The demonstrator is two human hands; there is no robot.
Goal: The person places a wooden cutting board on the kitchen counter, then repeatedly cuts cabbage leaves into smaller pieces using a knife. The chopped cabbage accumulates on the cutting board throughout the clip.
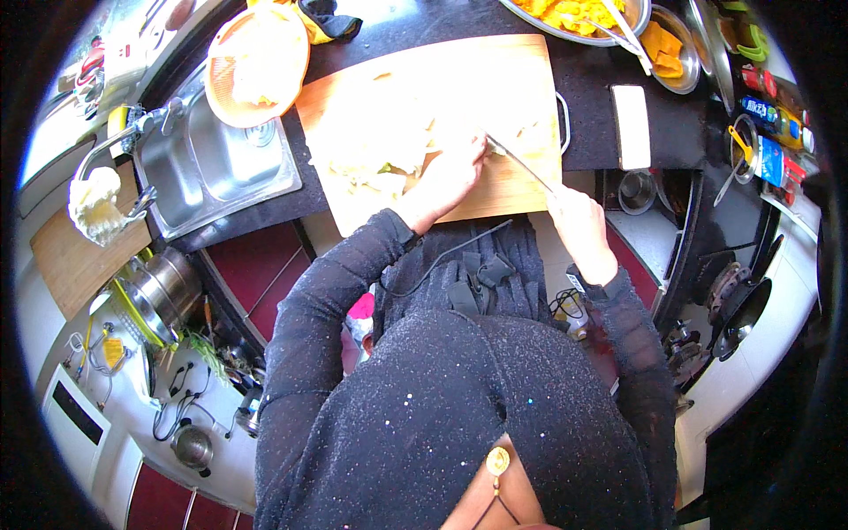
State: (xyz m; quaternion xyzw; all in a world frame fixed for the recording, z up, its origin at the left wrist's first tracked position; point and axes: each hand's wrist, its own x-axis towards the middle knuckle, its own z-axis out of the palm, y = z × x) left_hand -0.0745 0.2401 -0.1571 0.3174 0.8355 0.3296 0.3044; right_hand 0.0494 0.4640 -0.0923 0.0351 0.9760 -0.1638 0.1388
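My left hand (446,177) is on the wooden cutting board (526,199), its fingers curled beside the knife blade (521,163); whatever they hold is washed out by glare. My right hand (579,225) grips the knife by its handle, with the blade angled up and left toward my left fingertips. Pale chopped vegetable pieces (389,181) lie to the left of my left hand. Glare hides much of the board's upper part.
An orange colander (256,66) sits beside the steel sink (168,185), with a faucet (132,132) at left. Metal bowls (565,22) of yellow food stand at top right, above a white rectangular object (631,125). Bottles (777,119) crowd the right; pots (159,296) sit lower left.
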